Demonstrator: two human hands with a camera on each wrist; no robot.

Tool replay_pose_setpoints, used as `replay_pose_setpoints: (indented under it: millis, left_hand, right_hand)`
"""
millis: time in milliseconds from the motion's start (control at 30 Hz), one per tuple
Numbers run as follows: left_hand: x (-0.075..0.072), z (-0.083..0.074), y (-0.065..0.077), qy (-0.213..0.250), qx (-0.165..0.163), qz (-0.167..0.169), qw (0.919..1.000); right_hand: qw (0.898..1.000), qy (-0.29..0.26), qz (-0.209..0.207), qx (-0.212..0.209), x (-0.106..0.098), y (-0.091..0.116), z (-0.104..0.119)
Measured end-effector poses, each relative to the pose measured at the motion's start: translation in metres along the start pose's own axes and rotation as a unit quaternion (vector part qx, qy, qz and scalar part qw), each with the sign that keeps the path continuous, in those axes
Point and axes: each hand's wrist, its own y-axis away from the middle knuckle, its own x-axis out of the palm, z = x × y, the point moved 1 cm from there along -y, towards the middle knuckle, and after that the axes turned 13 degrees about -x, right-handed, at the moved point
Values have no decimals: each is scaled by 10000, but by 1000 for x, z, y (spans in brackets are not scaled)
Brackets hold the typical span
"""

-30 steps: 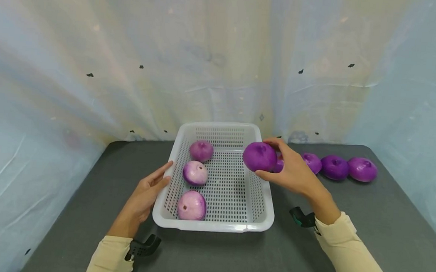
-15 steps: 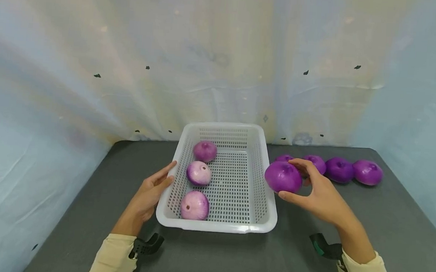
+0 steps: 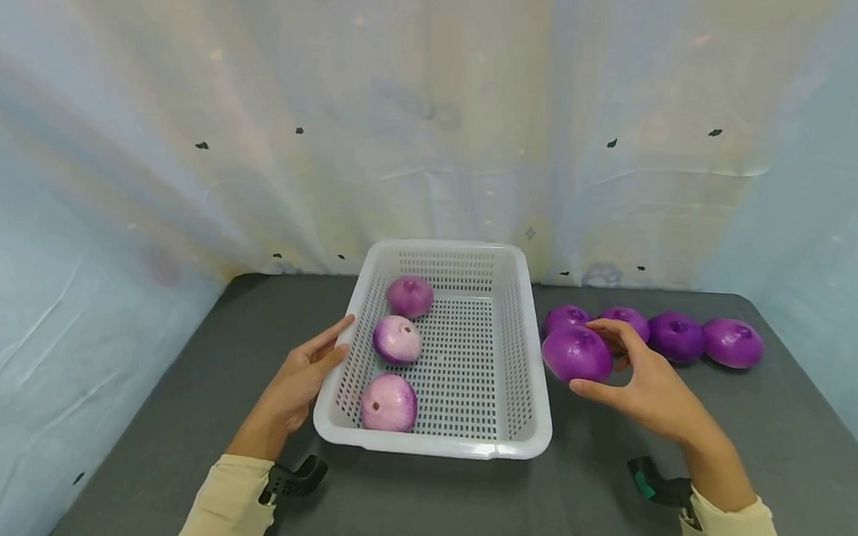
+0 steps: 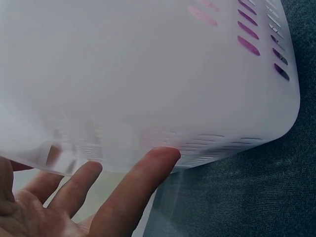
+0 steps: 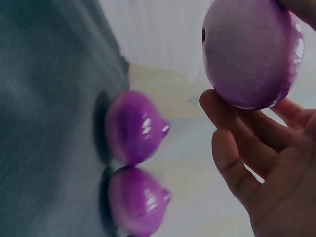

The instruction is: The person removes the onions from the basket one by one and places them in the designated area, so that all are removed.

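Note:
My right hand (image 3: pixel 653 392) holds a purple onion (image 3: pixel 574 355) between thumb and fingers, off the table beside the basket's right wall. In the right wrist view, the onion's pale underside (image 5: pixel 247 54) shows above my curled fingers. My left hand (image 3: pixel 300 383) touches the left side of a white perforated plastic basket (image 3: pixel 433 444). The left wrist view has its fingertips (image 4: pixel 163 155) against the outer wall, fairly straight. Three onions line the basket's left side: a purple one (image 3: pixel 409 296) at the back, a paler one (image 3: pixel 397 339) in the middle, another pale one (image 3: pixel 390 402) in front.
Several purple onions (image 3: pixel 677 336) stand in a row on the grey table (image 3: pixel 429 506), right of the basket, behind my right hand. A pale patterned curtain (image 3: pixel 438 121) hangs close behind the table and along its sides.
My right hand has carried the onion from over the basket's right rim to outside it, right and lower. My left hand stays at the basket's side. The view has shifted slightly.

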Motion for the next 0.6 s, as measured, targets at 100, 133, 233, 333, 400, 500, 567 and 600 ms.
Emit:
replay_pose_setpoints:
  millis: [100, 133, 233, 333, 400, 500, 567, 600]
  left_hand:
    - [0, 0, 0, -25, -9, -25, 10000]
    - [0, 0, 0, -40, -2, -23, 10000]
    - [-1, 1, 0, -49, 24, -41, 10000]
    - [-1, 1, -1, -24, 56, -43, 10000]
    - [-1, 2, -1, -10, 67, -41, 10000]
    - [0, 2, -1, -17, 59, -48, 10000]
    - [0, 2, -1, -13, 48, -45, 10000]
    - [0, 1, -2, -13, 38, -48, 10000]
  right_hand:
    - [9999, -153, 43, 13, 0, 1, -15]
    - [9998, -194, 57, 11, 0, 1, -19]
    - [9996, -265, 111, -15, 2, 2, -30]
    - [9995, -241, 178, -64, 4, 2, -38]
    - [9995, -178, 226, -100, 7, 2, -43]
    - [9993, -78, 308, -179, 13, 1, -52]
    - [9992, -19, 347, -208, 16, 2, -57]
    - [9990, -32, 366, -239, 17, 2, -59]
